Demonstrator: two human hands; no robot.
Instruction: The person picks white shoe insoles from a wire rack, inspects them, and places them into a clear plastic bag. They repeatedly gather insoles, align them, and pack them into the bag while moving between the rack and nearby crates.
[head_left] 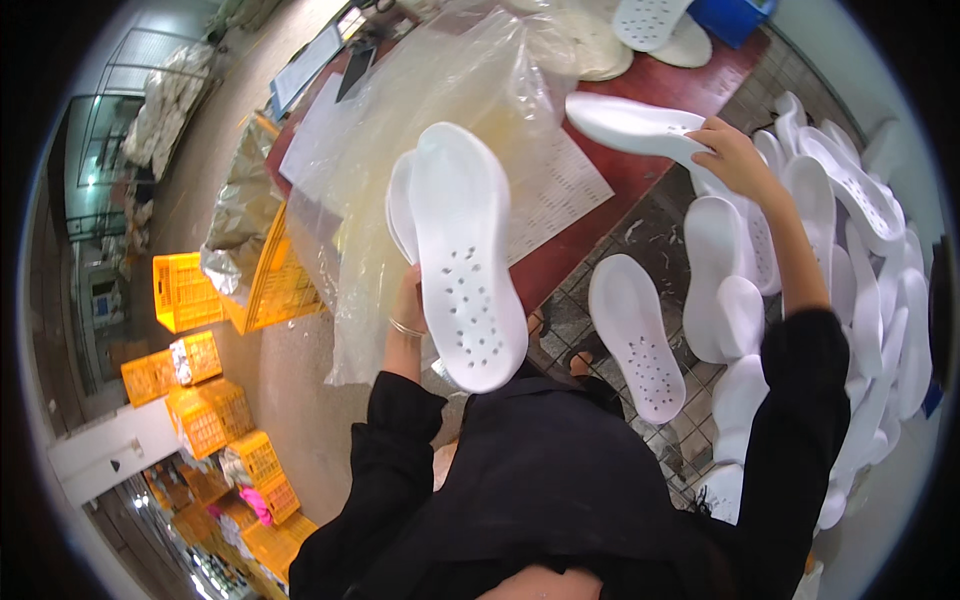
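My left hand (408,303) holds up a white shoe insole (466,235), its heel half dotted with small holes. Behind it, partly hidden, a second white insole (401,208) lies against it; most of my left fingers are covered by the front one. Off to the right, my right hand (736,160) is closed on another white insole (625,123) near its perforated end, tilted with the far end over the table. A lone insole (637,337) lies below, between my body and a large heap of white insoles (800,250) at the right.
A dark red table (690,95) carries clear plastic sheeting (430,110), a printed paper sheet (558,195), a dark phone (356,72) and more insoles (650,22). A blue box (732,18) sits at its far corner. Yellow crates (187,290) stand on the floor to the left.
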